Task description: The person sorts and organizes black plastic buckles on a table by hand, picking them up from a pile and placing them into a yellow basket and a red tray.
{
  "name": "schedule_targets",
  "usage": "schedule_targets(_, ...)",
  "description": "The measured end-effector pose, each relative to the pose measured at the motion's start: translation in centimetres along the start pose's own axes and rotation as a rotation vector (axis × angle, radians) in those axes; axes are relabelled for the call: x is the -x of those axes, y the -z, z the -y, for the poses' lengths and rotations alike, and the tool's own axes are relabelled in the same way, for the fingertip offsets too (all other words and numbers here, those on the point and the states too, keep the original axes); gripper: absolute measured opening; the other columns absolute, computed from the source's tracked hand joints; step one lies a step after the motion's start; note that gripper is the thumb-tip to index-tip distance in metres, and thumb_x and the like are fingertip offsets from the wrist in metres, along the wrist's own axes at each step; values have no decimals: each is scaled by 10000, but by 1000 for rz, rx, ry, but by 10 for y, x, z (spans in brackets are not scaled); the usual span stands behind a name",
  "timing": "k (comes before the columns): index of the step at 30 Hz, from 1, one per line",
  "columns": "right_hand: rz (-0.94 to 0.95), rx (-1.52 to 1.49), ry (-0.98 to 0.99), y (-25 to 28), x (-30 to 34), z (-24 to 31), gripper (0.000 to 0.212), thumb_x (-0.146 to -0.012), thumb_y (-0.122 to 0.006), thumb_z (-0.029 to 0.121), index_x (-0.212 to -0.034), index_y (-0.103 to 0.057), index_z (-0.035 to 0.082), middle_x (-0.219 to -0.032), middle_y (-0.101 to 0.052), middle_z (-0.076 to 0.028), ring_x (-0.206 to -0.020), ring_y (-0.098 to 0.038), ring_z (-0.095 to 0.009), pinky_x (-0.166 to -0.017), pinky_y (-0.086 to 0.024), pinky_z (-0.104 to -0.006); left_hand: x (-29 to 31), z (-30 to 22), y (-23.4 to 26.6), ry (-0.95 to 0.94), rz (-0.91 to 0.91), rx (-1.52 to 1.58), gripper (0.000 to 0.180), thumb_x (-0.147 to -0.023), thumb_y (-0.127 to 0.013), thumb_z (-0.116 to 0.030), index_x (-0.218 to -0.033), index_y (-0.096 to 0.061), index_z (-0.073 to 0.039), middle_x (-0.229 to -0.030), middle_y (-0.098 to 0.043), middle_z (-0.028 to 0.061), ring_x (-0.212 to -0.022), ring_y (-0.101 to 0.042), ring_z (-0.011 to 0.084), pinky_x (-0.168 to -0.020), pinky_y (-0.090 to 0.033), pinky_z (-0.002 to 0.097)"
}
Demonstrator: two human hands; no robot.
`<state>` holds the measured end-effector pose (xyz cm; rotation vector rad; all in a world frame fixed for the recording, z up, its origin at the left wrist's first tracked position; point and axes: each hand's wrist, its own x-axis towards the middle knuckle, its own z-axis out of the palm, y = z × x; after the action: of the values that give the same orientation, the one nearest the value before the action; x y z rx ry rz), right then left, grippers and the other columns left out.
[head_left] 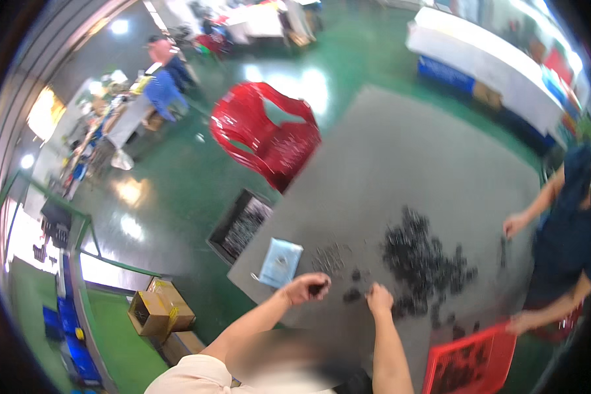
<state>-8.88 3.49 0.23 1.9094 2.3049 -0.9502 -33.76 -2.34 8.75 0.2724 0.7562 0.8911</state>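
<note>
My left hand [306,287] is closed around a small black part [318,289] over the near edge of the grey table [400,157]. To its right, my right hand [379,299] has its fingers pinched together; whatever is in them is too small to make out. Just left of that hand lie a few loose black pieces [352,295]. Beyond my hands is a scatter of small thin pieces [331,258], with a light blue packet [282,261] to the left of it. A large heap of black parts [417,256] spreads across the table to the right.
A co-worker in dark clothes [563,243] sits at the right, one hand [516,224] over the table, the other by a red tray [505,341] with black parts. A red chair [276,144] and a dark bin [224,231] stand beyond the left edge. Cardboard boxes [163,311] lie lower left.
</note>
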Motion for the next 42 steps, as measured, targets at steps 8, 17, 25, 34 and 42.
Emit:
schedule_targets(8,457,-1458,-273,38,15,11,127,-767,-666,143,-800,-552,95,-688,-588,-24,-661,-569,-121,-499,-399,-257,28,42,20,95,-85,161,196,-838,-499,-267,-880,-555,-84,-869,-570,33,-899,-559,154,-651,-452,243)
schedule_targets(17,81,72,16,-23,-10,39,296,-676,-736,306,-828,-607,88,-918,-644,-107,-887,-612,-293,-748,-481,-396,-37,67,27,82,-466,-737,304,-824,-599,-370,-843,-633,-68,-621,-544,4,-516,-477,80,-457,-372,242)
schedule_targets(25,-67,-16,-30,-8,2,21,289,-677,-737,265,-857,-620,73,-869,-643,-119,-868,-611,-296,-740,-471,-402,-47,75,38,-46,-648,-1090,281,-776,-612,-286,-917,-653,-47,-784,-663,97,-735,-636,201,-698,-492,318)
schedule_targets(34,-6,-472,-31,-13,-3,-45,309,-713,-716,275,-811,-616,0,-745,-632,-92,-679,-600,-203,-634,-465,-331,-75,94,31,-162,-535,-1266,255,-768,-594,-240,-905,-648,-32,-893,-644,171,-851,-619,308,-771,-482,392)
schedule_targets(42,429,-1503,-261,44,8,-43,193,-833,-586,282,-845,-556,92,-799,-586,7,-622,-518,-80,-428,-303,-198,-83,86,38,-301,-634,-1299,307,-730,-685,-172,-972,-536,-57,-791,-577,99,-744,-583,263,-658,-462,363)
